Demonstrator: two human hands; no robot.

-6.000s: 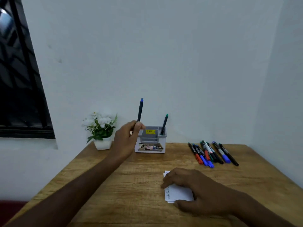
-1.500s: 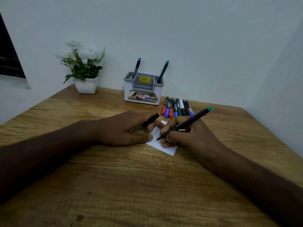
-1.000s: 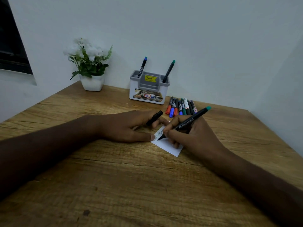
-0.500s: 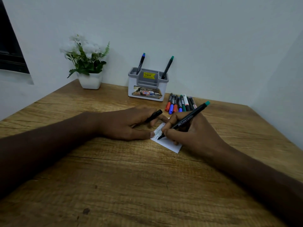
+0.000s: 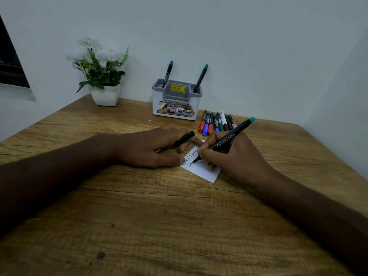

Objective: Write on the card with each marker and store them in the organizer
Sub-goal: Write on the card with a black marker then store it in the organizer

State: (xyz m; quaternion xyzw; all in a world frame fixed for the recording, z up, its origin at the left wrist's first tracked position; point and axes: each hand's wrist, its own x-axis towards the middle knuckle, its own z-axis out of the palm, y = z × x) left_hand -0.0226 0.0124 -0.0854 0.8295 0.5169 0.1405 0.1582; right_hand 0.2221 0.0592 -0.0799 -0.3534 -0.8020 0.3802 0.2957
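We begin at the right hand [image 5: 237,156], whose fingers [image 5: 204,151] are pinched round a green-ended marker [image 5: 227,139]; its tip rests on the white card [image 5: 201,168] at the start of a second line of script, where half a second ago the tip sat slightly higher, beside the first line. We read this as writing under way with the third marker. The left hand [image 5: 151,147] lies flat beside it, thumb tip pressing the near left edge of the card to steady it, while the fingers grip the black marker cap [image 5: 184,138], as they did a second and a half ago. The card lies on the tabletop [image 5: 159,226] between the two hands, partly hidden under the right hand. Farther out, a row of loose markers [image 5: 216,122] lies just beyond the hands, red, blue, green and black caps side by side. Behind them stands the grey-and-white organizer [image 5: 176,100], already holding a blue-ended marker [image 5: 167,73] in its left compartment and a green-ended one [image 5: 201,77] in its right; six seconds ago the left hand was placing the blue one. A potted white flower [image 5: 101,72] sits at the far left. We judge most markers remain.
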